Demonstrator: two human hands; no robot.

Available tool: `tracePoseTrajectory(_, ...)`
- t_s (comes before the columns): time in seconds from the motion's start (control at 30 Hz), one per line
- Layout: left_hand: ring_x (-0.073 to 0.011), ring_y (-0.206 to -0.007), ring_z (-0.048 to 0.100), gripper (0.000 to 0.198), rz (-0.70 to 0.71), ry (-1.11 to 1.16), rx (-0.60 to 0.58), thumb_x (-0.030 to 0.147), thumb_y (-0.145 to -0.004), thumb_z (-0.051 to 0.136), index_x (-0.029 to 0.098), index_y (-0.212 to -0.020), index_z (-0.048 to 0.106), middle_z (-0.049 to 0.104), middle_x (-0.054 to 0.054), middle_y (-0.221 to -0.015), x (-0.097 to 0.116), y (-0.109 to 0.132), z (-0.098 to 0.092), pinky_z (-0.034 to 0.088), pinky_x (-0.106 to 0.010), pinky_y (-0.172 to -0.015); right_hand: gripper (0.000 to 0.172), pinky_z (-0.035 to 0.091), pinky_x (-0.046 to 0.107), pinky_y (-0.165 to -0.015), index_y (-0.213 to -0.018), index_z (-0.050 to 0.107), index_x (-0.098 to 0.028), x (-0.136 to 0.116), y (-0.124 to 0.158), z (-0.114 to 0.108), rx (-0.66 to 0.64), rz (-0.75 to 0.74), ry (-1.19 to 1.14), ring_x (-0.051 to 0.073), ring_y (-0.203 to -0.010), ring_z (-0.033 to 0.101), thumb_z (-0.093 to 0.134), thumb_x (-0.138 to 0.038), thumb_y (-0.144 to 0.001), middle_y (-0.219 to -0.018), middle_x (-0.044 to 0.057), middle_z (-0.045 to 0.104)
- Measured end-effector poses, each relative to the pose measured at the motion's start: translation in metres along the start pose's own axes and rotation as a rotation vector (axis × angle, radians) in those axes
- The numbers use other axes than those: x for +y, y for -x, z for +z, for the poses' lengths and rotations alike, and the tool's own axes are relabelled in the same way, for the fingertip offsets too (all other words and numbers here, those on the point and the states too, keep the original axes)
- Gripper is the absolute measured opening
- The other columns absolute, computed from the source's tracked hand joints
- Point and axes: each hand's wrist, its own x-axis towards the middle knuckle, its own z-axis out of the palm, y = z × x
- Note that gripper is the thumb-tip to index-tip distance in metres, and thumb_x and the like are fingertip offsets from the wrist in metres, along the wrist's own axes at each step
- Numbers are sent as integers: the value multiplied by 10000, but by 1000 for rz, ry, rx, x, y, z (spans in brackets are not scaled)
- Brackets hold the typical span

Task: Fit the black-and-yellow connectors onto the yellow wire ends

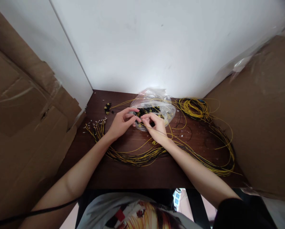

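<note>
My left hand [123, 123] is closed, with the thumb and a finger brought together in front of a clear plastic bag [170, 112]. Whatever sits between those fingertips is too small to make out. Close beside it, my right hand [156, 128] pinches a thin wire [154, 130], which trails back across that hand toward the wrist. Behind both hands, the bag holds many small black and yellow connectors [146, 111]. Below them a long bundle of yellow and black wires [137, 159] curves over the brown table, passing beneath both forearms.
A coil of yellow wire [192, 108] lies at the back right. Wire ends with small pale tips [97, 124] fan out at left, near a few loose connectors [107, 108]. Cardboard stands at left [25, 111] and right [259, 111], with a white wall [142, 47] behind.
</note>
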Motion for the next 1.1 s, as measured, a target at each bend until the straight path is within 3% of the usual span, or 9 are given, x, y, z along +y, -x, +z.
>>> tracePoseTrajectory(0.37, -87, -556, 550, 272, 1, -23, 24, 274, -762, 604, 115, -978, 646, 668, -39, -766, -6, -1, -2, 475, -225, -598, 117, 435, 241, -624, -911, 617, -195, 0, 0, -1, -86, -78, -43, 101, -627, 503, 582, -237, -807, -732, -7, 556)
tracePoseTrajectory(0.6, -104, -565, 574, 315, -34, -48, 9, 298, -749, 625, 109, -1000, 657, 663, -31, -703, -6, 0, -2, 495, -253, -627, 92, 419, 251, -630, -811, 629, -192, 0, 0, -1, -62, -70, -16, 117, -653, 509, 560, -250, -830, -707, 1, 555)
tracePoseTrajectory(1.1, -127, -606, 606, 424, -17, -98, -23, 294, -732, 661, 90, -1102, 634, 675, -55, -724, -8, 0, -4, 509, -283, -680, 118, 420, 255, -651, -797, 609, -187, -1, 0, -3, -47, -24, 22, 129, -682, 523, 539, -266, -850, -742, 12, 583)
